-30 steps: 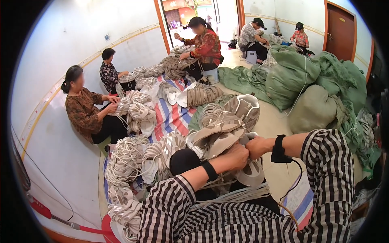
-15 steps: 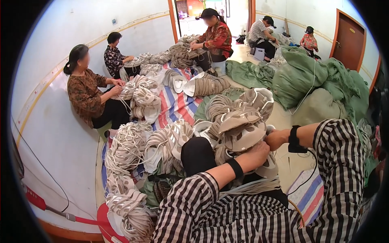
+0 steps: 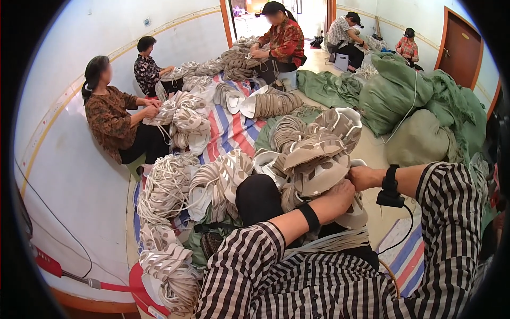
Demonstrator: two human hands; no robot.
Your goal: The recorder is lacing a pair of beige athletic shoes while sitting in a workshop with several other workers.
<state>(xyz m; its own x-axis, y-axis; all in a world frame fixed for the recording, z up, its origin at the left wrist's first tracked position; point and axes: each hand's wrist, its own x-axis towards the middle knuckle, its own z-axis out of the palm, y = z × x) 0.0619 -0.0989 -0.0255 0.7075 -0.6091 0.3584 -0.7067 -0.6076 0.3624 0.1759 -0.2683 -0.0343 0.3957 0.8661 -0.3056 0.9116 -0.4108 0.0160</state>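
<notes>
Above my lap I have a beige and white shoe upper [image 3: 320, 176] at the near end of a stack of similar uppers [image 3: 313, 146]. At its right edge, my left hand [image 3: 339, 196] is closed with the fingers bent in on the upper. My right hand [image 3: 363, 178] is closed just beyond it, near the same edge. Its fingertips are mostly hidden, and any lace between them is too small to make out. Another upper [image 3: 353, 215] hangs below my hands. Pale flat laces [image 3: 334, 242] lie across my lap.
Bundled shoe uppers [image 3: 167, 186] lie to my left on a striped sheet [image 3: 234, 127]. Large green sacks [image 3: 396, 95] stand at the right. A cable [image 3: 406, 234] hangs from my right wrist. Several people sit working farther off, one in a brown patterned top [image 3: 109, 119] at the left.
My hands stay at the upper's right edge, with my right hand shifted slightly. The view has tilted a little. The nearest person at the left has turned their head.
</notes>
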